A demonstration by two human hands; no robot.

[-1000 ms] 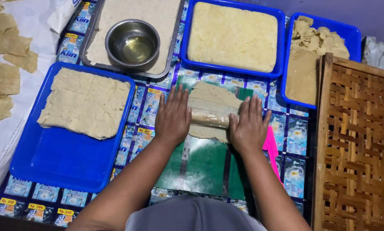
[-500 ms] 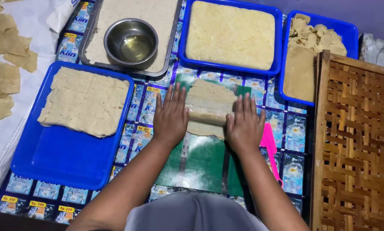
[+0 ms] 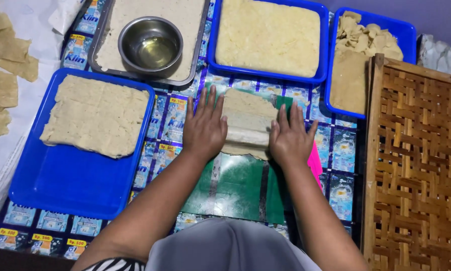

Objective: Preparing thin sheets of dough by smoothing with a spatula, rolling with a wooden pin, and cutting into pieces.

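A pale sheet of dough point(image 3: 245, 108) lies on a green plastic sheet point(image 3: 235, 185) in the middle of the mat. Across it sits a dough-coated rolling pin point(image 3: 246, 134). My left hand point(image 3: 204, 128) presses flat on the pin's left end, fingers spread and pointing away from me. On the pin's right end rests my right hand point(image 3: 289, 138), flat in the same way. Most of the pin's ends are hidden under my palms.
A blue tray point(image 3: 59, 180) at the left holds a rolled dough slab point(image 3: 97, 114). Behind stand a metal tray with a steel bowl of oil point(image 3: 151, 46), a blue tray of dough mass point(image 3: 268, 37) and a blue tray of pieces point(image 3: 361, 45). A woven bamboo rack point(image 3: 418, 165) lies right.
Both hands and the rolling pin have moved away from me across the dough, and the sheet looks longer and flatter at its far end.
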